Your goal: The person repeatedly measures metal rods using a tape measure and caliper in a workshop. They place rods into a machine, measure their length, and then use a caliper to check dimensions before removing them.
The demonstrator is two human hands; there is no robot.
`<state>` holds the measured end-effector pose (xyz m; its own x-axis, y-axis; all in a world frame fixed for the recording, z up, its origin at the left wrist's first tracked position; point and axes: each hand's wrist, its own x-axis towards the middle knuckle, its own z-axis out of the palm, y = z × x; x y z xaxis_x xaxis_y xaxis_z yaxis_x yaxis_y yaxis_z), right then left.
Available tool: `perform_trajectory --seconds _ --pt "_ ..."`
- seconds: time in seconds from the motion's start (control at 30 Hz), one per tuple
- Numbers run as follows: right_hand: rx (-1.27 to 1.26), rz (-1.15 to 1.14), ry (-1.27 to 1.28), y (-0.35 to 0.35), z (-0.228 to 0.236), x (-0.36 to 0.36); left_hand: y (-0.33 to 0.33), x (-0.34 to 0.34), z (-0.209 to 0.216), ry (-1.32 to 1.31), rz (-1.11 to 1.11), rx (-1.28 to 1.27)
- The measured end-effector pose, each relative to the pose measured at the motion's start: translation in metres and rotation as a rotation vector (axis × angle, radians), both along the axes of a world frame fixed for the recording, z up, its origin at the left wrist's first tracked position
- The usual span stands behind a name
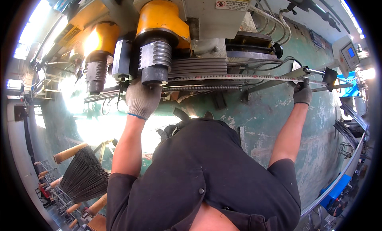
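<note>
A steel tape measure blade (238,77) stretches along the machine's front, bowing slightly. My right hand (303,93), in a grey work glove, is closed on the blade's right end beside the dark stop block (329,77). My left hand (142,99), in a grey knitted glove with a blue cuff, is raised at the lower end of the ridged steel tool head (154,64). Its fingers are hidden behind that head, so its grip does not show. The blade's left end disappears near the same head. Behind the tape lie stacked grey metal strips (199,67).
Yellow machine housings (161,18) overhang the left side, with a second tool head (96,74) below. A control box with a blue screen (349,54) stands far right. At lower left, a rack holds a bundle of thin dark rods (85,175). The green floor (258,127) is worn.
</note>
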<state>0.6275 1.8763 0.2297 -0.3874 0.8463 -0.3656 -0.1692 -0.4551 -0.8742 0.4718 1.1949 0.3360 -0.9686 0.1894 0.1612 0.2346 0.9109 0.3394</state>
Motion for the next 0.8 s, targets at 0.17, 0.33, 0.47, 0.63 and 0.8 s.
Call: perform_trajectory --seconds 0.17,0.33,0.47,0.63,0.8 --pt "-0.017 0.029 0.007 0.001 -0.003 0.001 0.005 0.006 0.004 -0.007 0.027 0.074" --pt "-0.012 0.035 0.02 0.002 -0.011 -0.002 0.003 0.006 -0.004 0.043 0.02 0.1" --pt "-0.019 0.024 0.033 0.01 -0.019 0.0 0.001 0.005 -0.013 0.063 -0.016 0.061" --pt "-0.029 0.039 0.064 0.008 -0.02 -0.002 0.001 0.007 -0.008 0.01 0.012 0.007" --pt "-0.048 0.034 0.039 0.009 -0.02 -0.003 0.003 0.005 -0.008 0.014 0.004 0.017"
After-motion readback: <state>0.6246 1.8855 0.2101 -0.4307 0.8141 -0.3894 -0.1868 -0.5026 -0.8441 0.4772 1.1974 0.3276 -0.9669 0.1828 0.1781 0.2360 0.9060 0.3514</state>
